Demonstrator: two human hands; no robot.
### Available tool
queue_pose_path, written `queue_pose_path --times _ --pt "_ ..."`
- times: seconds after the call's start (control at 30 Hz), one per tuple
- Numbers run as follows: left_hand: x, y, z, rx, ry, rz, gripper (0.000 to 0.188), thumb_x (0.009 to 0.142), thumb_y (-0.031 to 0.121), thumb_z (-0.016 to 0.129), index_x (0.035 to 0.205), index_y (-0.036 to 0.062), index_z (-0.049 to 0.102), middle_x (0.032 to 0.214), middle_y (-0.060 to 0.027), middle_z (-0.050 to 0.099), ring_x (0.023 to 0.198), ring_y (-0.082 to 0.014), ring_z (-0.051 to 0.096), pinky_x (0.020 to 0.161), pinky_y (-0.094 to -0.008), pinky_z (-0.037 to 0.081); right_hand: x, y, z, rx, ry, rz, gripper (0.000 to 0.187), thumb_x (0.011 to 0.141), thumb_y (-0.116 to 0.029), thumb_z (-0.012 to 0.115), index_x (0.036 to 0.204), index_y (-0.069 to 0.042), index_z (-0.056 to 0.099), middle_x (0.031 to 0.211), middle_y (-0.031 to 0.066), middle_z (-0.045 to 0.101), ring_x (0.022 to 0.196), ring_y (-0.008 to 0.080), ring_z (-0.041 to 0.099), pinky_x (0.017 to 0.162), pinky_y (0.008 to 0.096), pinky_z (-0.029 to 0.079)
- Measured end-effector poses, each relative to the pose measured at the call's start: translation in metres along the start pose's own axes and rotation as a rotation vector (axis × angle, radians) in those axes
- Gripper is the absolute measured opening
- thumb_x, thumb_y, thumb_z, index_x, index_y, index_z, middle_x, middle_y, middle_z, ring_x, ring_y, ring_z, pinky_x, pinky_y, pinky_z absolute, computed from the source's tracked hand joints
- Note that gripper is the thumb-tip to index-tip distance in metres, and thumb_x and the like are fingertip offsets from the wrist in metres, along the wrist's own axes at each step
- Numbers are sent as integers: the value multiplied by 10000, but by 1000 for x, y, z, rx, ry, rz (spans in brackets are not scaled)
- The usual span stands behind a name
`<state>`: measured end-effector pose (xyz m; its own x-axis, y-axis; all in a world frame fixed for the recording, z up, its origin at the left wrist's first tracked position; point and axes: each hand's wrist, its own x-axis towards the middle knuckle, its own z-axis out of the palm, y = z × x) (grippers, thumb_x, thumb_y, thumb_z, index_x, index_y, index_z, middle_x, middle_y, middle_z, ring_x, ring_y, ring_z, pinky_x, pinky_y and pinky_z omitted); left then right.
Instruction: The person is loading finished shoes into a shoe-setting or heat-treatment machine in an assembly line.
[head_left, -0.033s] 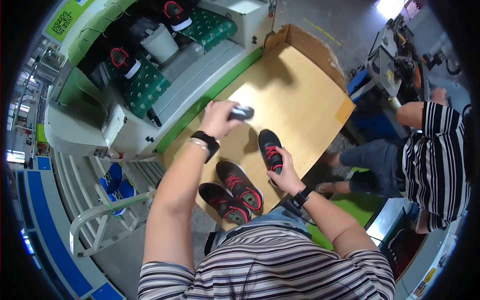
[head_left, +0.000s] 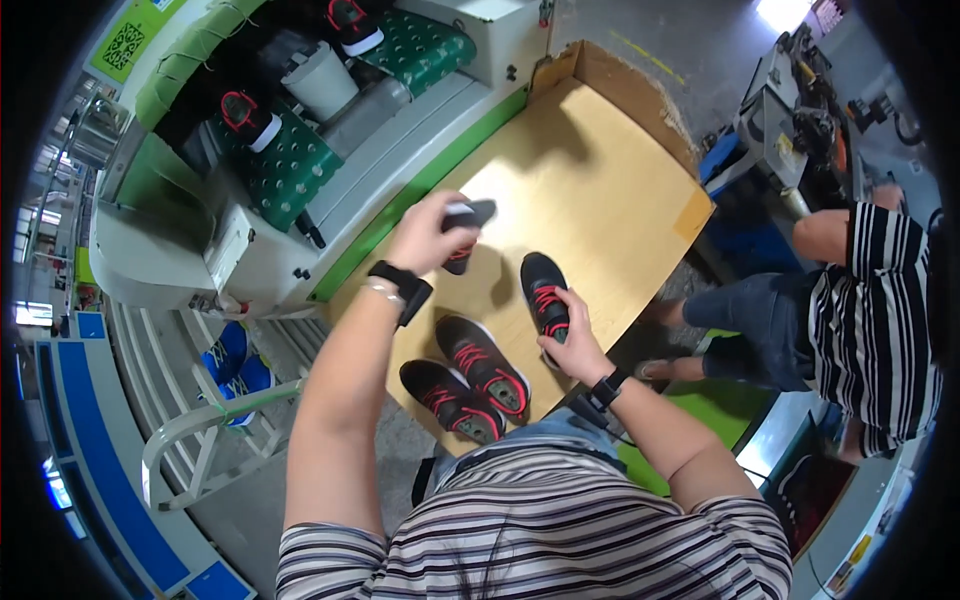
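My left hand (head_left: 425,238) is closed round a dark sneaker (head_left: 472,213) above the wooden table, near the machine's green edge. A pale sole edge and a bit of red lace show on it; my fingers cover much of the rest. Farther right, my right hand (head_left: 575,342) grips the heel end of a black sneaker (head_left: 543,285) with red laces, its toe pointing away from me. Between my forearms two more dark sneakers with red laces, a left one (head_left: 445,397) and a right one (head_left: 480,360), stand side by side at the table's near edge.
Beyond the table (head_left: 620,200) stands a pale machine (head_left: 390,125) with green dotted pads, each bearing a sneaker (head_left: 250,120). A cardboard wall (head_left: 640,95) edges the far side. To the right another person (head_left: 865,320) works at equipment. Blue shoes (head_left: 235,365) lie on a rack at left.
My left hand has shifted slightly left and away from me with its sneaker, which has turned so that red lace shows below. My right hand stays nearly in place.
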<state>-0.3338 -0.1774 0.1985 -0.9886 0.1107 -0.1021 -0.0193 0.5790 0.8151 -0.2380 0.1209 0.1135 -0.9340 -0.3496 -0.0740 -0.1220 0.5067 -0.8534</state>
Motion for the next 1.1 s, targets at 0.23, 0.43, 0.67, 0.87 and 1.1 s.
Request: queue_pose_path --times 0.23,0.43,0.67,0.87,1.1 --pt "-94 -104 -31 -754 260 -643 672 945 547 485 1379 40 405 1201 -103 586 1068 -208 575 921 -370 457 2 2 5 -22 -37 -31 814 727 -89 736 1406 -38 291 1395 263 315 1369 408 269 1129 431 258" --pt "-150 -149 8 -455 466 -701 705 946 577 409 1457 98 323 1418 -91 436 1264 -263 431 969 -468 368 2 -2 9 -19 -39 -30 808 727 -93 735 1403 -37 296 1392 254 322 1356 403 289 1127 427 264" --pt "-134 -25 55 257 692 -262 814 814 196 682 1469 -4 242 1524 -313 98 1410 -437 175 1148 -445 175 -3 1 8 7 -75 -101 770 717 -95 736 1382 -53 350 1393 291 337 1356 439 293 1118 444 287" --pt "-83 -15 68 -4 474 -221 857 879 342 646 1460 -67 166 1505 -333 134 1411 -442 166 1149 -449 184 -6 -10 11 -19 -227 -94 782 714 -106 751 1390 -99 358 1428 307 296 1337 456 308 1110 444 300" --pt "-21 -77 45 127 424 -821 891 817 409 649 1481 26 196 1470 -244 310 1352 -418 300 1118 -482 232 -6 -14 16 39 -263 -92 788 719 -114 761 1392 -111 352 1440 290 275 1335 459 302 1105 459 305"
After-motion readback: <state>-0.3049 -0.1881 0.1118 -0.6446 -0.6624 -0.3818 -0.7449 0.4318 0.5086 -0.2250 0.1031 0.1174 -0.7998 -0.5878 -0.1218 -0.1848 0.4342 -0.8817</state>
